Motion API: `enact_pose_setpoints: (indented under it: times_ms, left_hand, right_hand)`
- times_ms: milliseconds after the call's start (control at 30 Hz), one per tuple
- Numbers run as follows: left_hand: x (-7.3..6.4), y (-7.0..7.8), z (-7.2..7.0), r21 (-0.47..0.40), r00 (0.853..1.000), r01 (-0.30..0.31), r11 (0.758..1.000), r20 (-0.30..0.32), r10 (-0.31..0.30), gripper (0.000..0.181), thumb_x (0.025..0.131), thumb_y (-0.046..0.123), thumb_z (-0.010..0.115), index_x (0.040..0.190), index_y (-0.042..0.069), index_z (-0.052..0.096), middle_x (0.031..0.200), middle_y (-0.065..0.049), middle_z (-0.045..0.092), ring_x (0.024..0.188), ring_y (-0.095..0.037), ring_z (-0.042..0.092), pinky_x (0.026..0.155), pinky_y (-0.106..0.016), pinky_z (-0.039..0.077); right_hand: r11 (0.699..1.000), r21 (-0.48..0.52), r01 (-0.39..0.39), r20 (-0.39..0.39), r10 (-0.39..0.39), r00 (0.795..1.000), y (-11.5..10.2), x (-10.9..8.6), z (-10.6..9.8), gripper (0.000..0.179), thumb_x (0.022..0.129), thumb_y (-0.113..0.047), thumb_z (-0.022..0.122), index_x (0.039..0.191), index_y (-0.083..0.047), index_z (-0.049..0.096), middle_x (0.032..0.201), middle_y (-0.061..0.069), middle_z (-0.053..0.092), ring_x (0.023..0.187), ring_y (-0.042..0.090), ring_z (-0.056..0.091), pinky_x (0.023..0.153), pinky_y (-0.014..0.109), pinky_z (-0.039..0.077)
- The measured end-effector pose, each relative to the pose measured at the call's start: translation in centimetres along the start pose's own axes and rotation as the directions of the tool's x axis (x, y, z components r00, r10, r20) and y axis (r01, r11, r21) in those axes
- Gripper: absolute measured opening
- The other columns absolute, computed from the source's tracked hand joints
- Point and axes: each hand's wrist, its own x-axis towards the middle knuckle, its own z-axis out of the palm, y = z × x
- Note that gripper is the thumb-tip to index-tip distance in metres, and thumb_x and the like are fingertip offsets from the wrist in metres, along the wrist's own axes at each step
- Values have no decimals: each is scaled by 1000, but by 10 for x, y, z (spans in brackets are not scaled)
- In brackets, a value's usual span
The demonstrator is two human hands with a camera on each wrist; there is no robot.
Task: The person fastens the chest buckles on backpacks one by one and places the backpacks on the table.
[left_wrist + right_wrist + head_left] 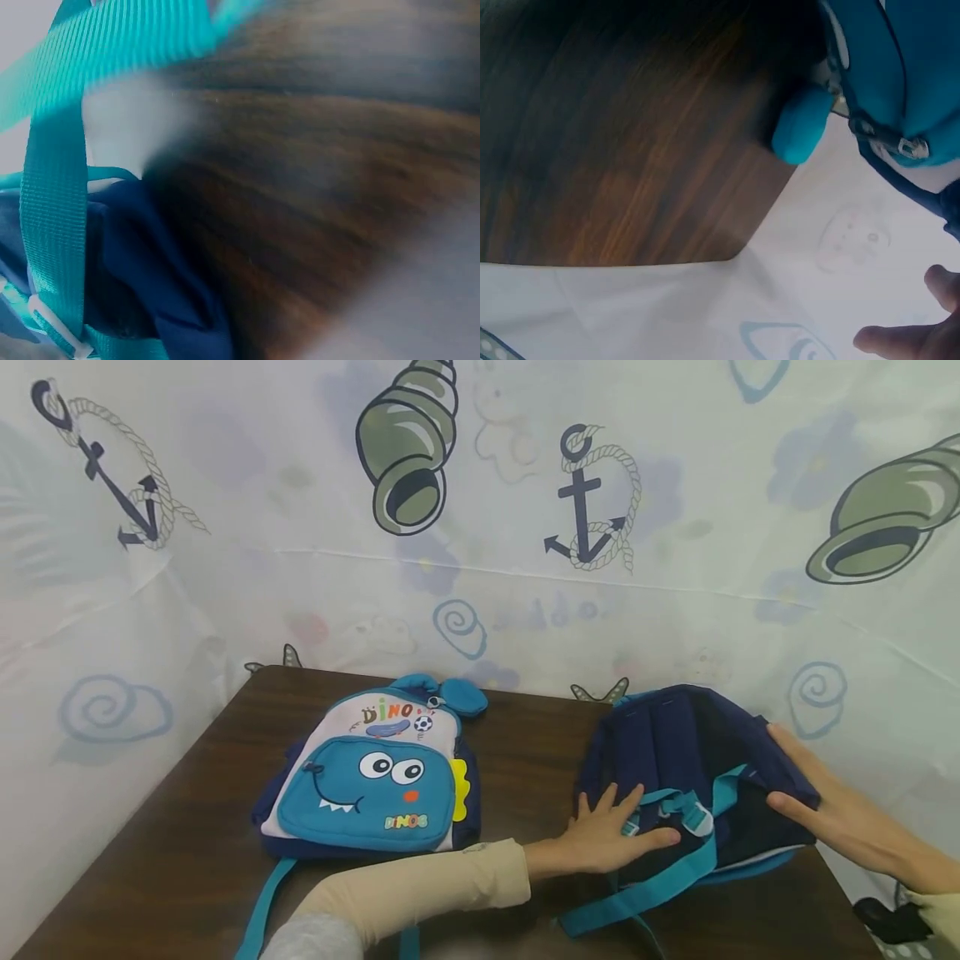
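Observation:
A navy backpack [675, 743] lies at the right of the table with its back panel and teal straps [667, 885] facing up. My left hand [600, 839] rests on it with spread fingers, beside the white strap buckle. At the bag's right side is my right hand [832, 802], thumb and fingers extended along its edge. The left wrist view shows a teal strap [56, 225] and navy fabric [142, 262] up close. In the right wrist view, the fingers [900, 341] appear below the bag's teal front [930, 67] and a small teal pouch [804, 124].
A second backpack [360, 793] with a dinosaur face lies front up on the left of the dark wooden table [517, 752]; its strap [262, 910] trails toward the near edge. Patterned white cloth [495, 610] hangs behind. A black object [888, 920] is at lower right.

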Motion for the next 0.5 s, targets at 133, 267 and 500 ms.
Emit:
enact_pose_setpoints:
  times_ms: [133,267,500]
  left_hand:
    - [-3,-7,-10,33,1000,16,999,1,-16,82,86,84,38,156,49,15,168,-1,17,148,-57,11,108,-78,22]
    - [-7,-18,-19,82,1000,25,996,8,-26,83,85,85,38,156,50,14,167,-3,18,147,-59,12,105,-80,24]
    - [-17,-30,-36,151,999,41,988,22,-45,84,84,85,40,156,49,16,168,-7,17,145,-61,11,104,-82,24]
  right_hand:
    - [999,9,38,2,-38,999,-1,4,6,84,101,-31,54,161,-30,-5,167,23,-2,143,63,8,98,85,10]
    - [998,6,56,6,-56,998,-2,8,17,89,97,-32,61,162,-26,0,165,26,6,144,61,11,102,84,8]
    - [1000,-4,27,42,-27,999,2,12,46,97,94,-38,65,162,-23,-3,164,29,8,138,65,23,96,83,22]
